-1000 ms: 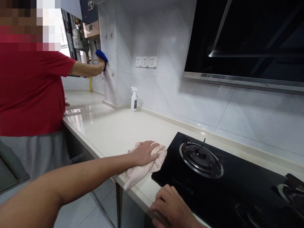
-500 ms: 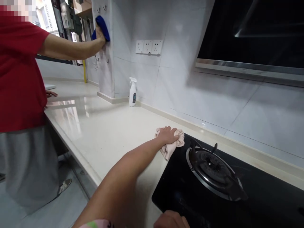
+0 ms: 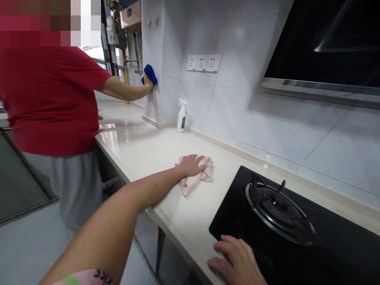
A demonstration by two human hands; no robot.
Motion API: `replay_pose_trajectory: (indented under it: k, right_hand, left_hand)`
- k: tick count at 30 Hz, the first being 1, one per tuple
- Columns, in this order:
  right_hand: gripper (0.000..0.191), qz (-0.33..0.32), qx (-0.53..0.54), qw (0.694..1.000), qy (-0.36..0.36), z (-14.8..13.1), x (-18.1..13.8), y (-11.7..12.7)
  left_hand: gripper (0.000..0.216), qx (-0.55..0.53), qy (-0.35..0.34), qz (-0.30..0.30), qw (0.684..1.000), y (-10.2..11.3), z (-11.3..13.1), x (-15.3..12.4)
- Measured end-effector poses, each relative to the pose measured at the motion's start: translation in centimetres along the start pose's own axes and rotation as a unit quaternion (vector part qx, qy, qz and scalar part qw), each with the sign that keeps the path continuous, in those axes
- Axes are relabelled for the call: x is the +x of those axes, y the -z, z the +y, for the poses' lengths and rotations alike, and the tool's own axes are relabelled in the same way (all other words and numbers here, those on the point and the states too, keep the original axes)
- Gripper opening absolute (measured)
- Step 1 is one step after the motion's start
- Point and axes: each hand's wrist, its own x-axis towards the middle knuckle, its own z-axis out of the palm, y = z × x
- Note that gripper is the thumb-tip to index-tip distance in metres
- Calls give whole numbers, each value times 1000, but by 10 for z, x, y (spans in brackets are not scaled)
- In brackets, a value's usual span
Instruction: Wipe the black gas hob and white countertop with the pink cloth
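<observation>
My left hand (image 3: 191, 165) presses down on a pale pink cloth (image 3: 190, 185) spread and bunched on the cream countertop (image 3: 148, 150), left of the black gas stove (image 3: 228, 213). Some of the cloth shows past the fingertips and below the palm. At the stove's near left corner, my right hand (image 3: 237, 259) has its fingers apart and holds nothing. It lies over the stove's front edge and the counter; whether it presses on them I cannot tell.
A white spray bottle (image 3: 181, 115) stands by the wall corner. The burner (image 3: 274, 209) rises from the stove under the black range hood (image 3: 332, 43). At left, a person in a red shirt (image 3: 56, 99) holds a blue cloth (image 3: 151, 73) against the wall pillar.
My left hand has slid the pink cloth left, off the stove's corner onto the counter. More of my right hand shows, fingers spread. The other person's blue cloth is lower on the pillar.
</observation>
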Motion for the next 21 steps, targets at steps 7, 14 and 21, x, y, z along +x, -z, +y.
replay_pose_trajectory:
  k: [7, 14, 21]
  right_hand:
    - [47, 64, 16, 997, 31, -27, 11, 36]
    - [44, 75, 25, 996, 31, -40, 18, 44]
    - [40, 32, 54, 998, -10, -49, 25, 47]
  left_hand:
    - [68, 23, 30, 13, 999, 17, -39, -132]
    - [70, 54, 80, 21, 995, 17, -20, -171]
    - [68, 64, 91, 30, 993, 7, 23, -128]
